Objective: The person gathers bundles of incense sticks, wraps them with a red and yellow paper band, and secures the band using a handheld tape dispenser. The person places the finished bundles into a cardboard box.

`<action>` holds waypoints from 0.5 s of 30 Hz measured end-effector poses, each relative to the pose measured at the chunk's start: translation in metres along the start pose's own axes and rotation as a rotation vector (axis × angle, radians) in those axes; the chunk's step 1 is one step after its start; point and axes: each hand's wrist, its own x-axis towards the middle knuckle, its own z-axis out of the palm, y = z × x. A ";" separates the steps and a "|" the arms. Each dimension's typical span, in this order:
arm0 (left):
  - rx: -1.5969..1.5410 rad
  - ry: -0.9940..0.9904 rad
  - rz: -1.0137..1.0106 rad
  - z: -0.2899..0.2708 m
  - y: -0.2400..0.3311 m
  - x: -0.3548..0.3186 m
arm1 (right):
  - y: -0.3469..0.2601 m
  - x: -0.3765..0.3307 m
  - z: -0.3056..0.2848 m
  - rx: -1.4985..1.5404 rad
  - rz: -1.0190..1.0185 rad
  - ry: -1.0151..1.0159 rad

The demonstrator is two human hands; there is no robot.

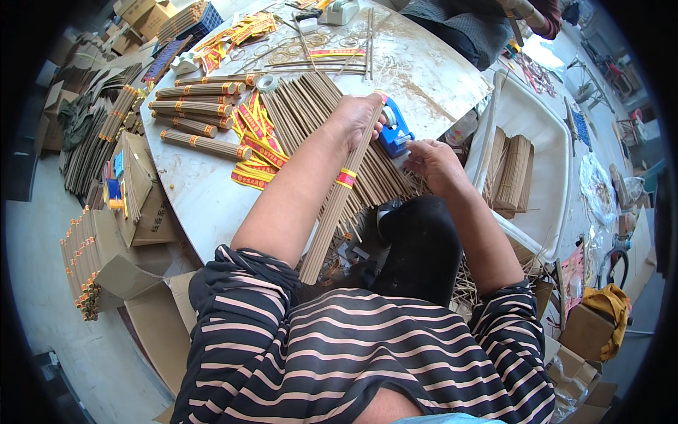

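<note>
My left hand (pixel 355 121) is closed around the upper part of a bundle of brown incense sticks (pixel 321 230), which slants down toward my lap. A red and yellow paper band (pixel 345 177) wraps the bundle near its middle, and another shows by my fingers. My right hand (pixel 439 168) is at the near end of a blue tape dispenser (pixel 397 136), thumb and fingers pinched together. Whether tape is between them is too small to tell. Loose incense sticks (pixel 300 106) lie in a wide layer on the table under my left arm.
Banded incense bundles (pixel 205 144) and loose red-yellow labels (pixel 263 157) lie on the white table (pixel 205 205) at left. Right of it stands a white tub (pixel 554 191) holding incense sticks (pixel 514 169). Open cardboard boxes (pixel 152 311) stand at lower left. Another person (pixel 459 28) is across the table.
</note>
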 end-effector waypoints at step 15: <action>0.015 -0.012 0.003 0.001 -0.001 -0.002 | 0.011 0.005 -0.012 -0.024 -0.043 -0.028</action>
